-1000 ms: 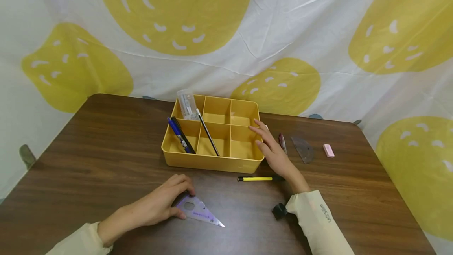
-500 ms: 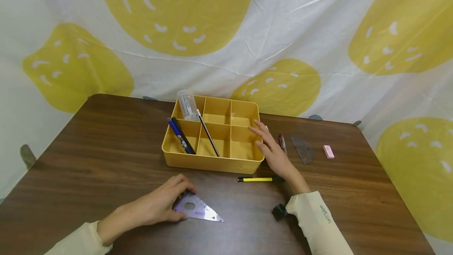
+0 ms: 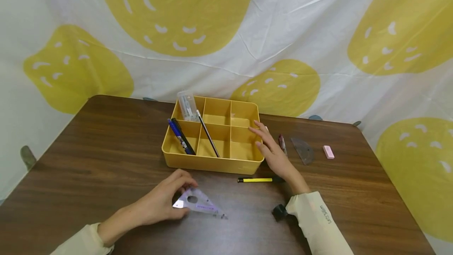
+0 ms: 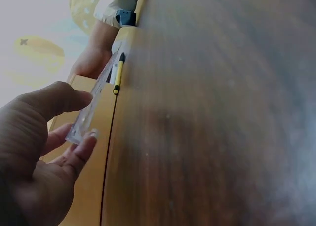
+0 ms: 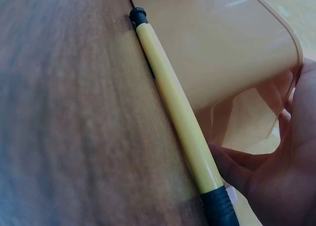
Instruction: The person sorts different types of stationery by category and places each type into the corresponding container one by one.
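Where the set square (image 3: 203, 203) is held: pinched between the thumb and fingers of the left hand (image 3: 164, 196), in front of the yellow organizer (image 3: 216, 164); its tip is blurred, and whether the table (image 3: 106, 160) is touched by it cannot be told.
Left wrist view: the set square is shown nearly edge-on, its markings unreadable.
Right hand (image 3: 274, 156): fingers loosely spread and laid at the organizer's right rim, partly hidden from the head view.
Yellow pen (image 3: 257, 180): laid on the table just in front of the organizer, its black end cut off in the right wrist view.
Front left compartment: a blue pen (image 3: 175, 129) and a black pen (image 3: 182, 133) are leaned together.
Front middle compartment: a slim dark pen or pencil (image 3: 208, 135) is tilted; which cannot be told.
Back left compartment: a clear case (image 3: 187, 106) is stood at a tilt, its contents hard to make out.
Right of the organizer: a dark red pen (image 3: 282, 144) is partly blocked by the right hand; a see-through protractor (image 3: 303, 152) is barely distinguished from the wood, near a pink eraser (image 3: 328, 152).
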`<control>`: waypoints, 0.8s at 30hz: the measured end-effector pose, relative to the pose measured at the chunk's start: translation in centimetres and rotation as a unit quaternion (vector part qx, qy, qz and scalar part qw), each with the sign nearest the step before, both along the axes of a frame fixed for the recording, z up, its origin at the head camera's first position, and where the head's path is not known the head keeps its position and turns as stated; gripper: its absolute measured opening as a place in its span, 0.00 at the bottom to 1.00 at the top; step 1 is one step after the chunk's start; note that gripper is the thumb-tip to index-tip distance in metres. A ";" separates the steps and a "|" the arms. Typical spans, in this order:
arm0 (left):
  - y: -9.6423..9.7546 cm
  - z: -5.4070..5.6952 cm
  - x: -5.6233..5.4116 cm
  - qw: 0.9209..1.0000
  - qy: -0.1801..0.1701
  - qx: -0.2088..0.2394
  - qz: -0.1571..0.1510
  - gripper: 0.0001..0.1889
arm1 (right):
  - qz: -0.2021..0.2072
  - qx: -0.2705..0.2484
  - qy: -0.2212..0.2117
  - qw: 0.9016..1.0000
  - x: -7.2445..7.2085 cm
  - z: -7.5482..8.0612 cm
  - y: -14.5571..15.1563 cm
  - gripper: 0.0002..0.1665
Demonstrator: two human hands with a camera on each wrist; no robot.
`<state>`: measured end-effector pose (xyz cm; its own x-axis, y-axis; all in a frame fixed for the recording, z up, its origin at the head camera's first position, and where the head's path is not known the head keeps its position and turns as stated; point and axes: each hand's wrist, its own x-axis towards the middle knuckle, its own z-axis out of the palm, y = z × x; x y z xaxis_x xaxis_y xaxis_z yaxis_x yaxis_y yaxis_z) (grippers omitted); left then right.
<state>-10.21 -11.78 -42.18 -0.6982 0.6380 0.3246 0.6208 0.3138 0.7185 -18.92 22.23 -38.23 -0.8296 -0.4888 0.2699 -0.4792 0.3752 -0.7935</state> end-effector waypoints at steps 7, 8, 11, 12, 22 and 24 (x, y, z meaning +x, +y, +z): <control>0.1 0.1 0.0 0.997 -0.049 0.050 0.019 0.28 | 0.001 0.002 -0.002 1.000 0.0 0.0 0.0 0.26; 0.1 0.1 0.0 0.996 -0.060 0.057 0.021 0.27 | 0.001 0.002 -0.002 1.000 0.0 0.0 0.0 0.26; 0.2 0.3 0.0 0.993 -0.087 0.076 0.024 0.27 | 0.000 0.003 -0.001 1.000 0.0 0.0 0.0 0.26; 0.2 0.3 0.0 0.992 -0.091 0.082 0.024 0.28 | 0.000 0.003 0.000 1.000 0.0 0.0 0.0 0.26; 0.5 0.5 -0.3 0.987 -0.078 0.141 0.019 0.29 | 0.004 -0.007 0.006 1.000 -0.3 -0.5 0.2 0.26; 0.5 0.6 -0.4 0.986 -0.073 0.148 0.017 0.28 | 0.005 -0.006 0.007 1.000 -0.8 -1.2 0.5 0.26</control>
